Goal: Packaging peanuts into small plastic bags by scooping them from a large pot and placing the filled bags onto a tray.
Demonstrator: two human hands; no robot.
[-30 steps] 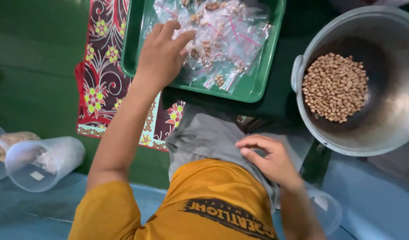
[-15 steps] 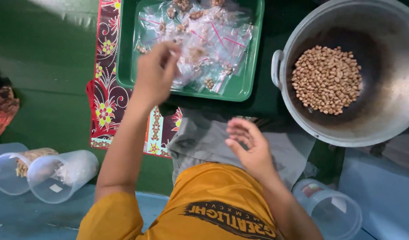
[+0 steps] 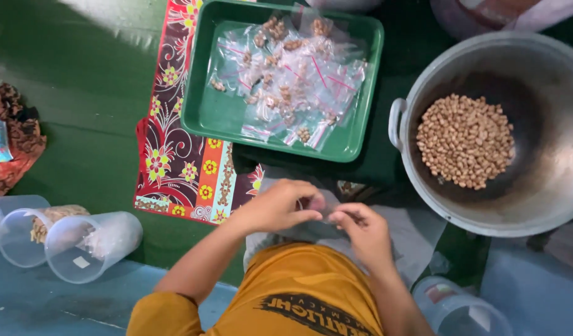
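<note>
My left hand (image 3: 277, 205) and my right hand (image 3: 361, 227) meet over my lap, fingertips pinched together on a small clear plastic bag (image 3: 321, 210) that is barely visible between them. Beyond them lies a green tray (image 3: 218, 115) holding several small clear bags of peanuts (image 3: 286, 81) with pink seal strips. To the right stands a large metal pot (image 3: 548, 186) with a heap of peanuts (image 3: 465, 140) inside. A grey cloth (image 3: 411, 230) covers my lap under the hands.
A dark red flowered cloth (image 3: 181, 168) lies on the green mat (image 3: 81, 112) under the tray's left side. Clear plastic jars (image 3: 90, 246) lie tipped at the left, one with peanuts (image 3: 47, 218). Another clear jar (image 3: 461, 311) sits at the lower right.
My left hand came back from the tray with a small bag to my lap. My right hand rose to meet it. The view shifted, showing the whole tray.
</note>
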